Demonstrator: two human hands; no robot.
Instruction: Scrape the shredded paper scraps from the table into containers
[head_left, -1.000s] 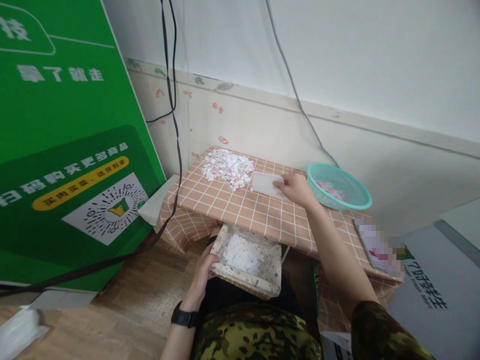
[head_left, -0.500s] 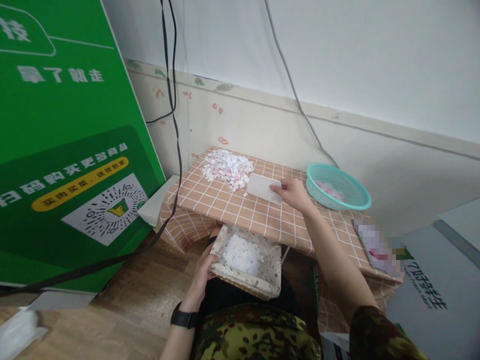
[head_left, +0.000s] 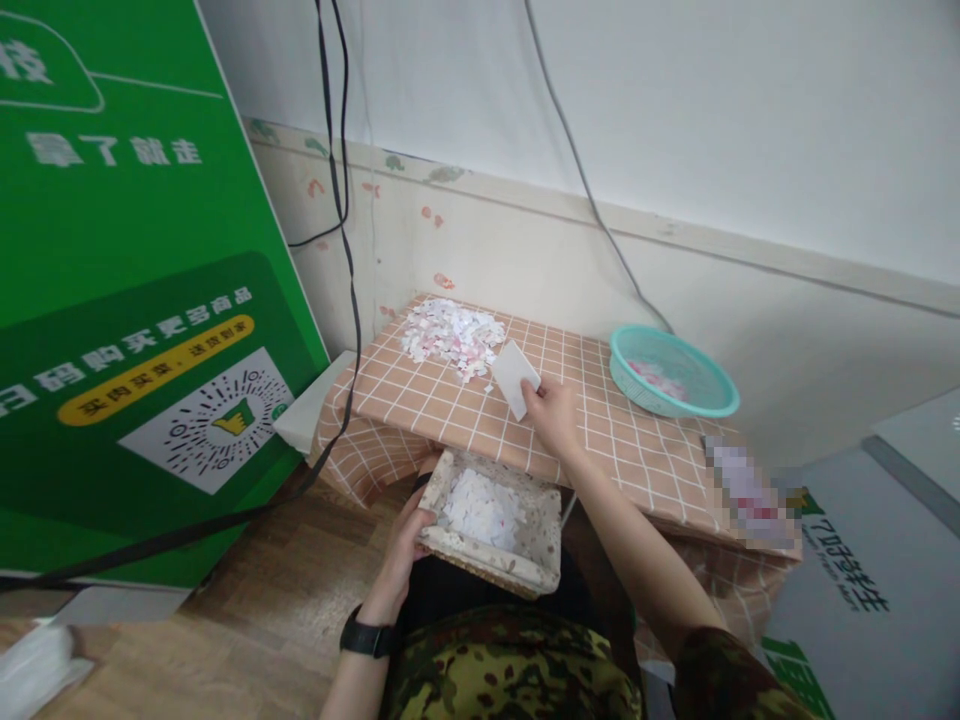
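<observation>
My right hand (head_left: 553, 410) pinches a white rectangular card (head_left: 514, 377) by its right edge, tilted over the table. Just beyond the card's left side, a pile of small white and pink paper scraps (head_left: 454, 335) is spread on the checked tablecloth (head_left: 420, 400). Below the table's front edge, my left hand (head_left: 409, 535) grips the left side of a speckled off-white basket (head_left: 541, 565), its fingers partly hidden. White paper scraps (head_left: 484, 508) lie inside this basket.
A turquoise plastic colander (head_left: 675, 400) with pinkish scraps stands at the table's right. Dark cables (head_left: 349, 250) hang at the left before a green sign (head_left: 150, 220). A blurred-out flat item (head_left: 746, 490) lies at the right corner, and a wall runs behind the table.
My right hand has moved left and towards me with the card, which has turned from lying nearly flat to a steeper tilt. My left hand and the basket stay in place.
</observation>
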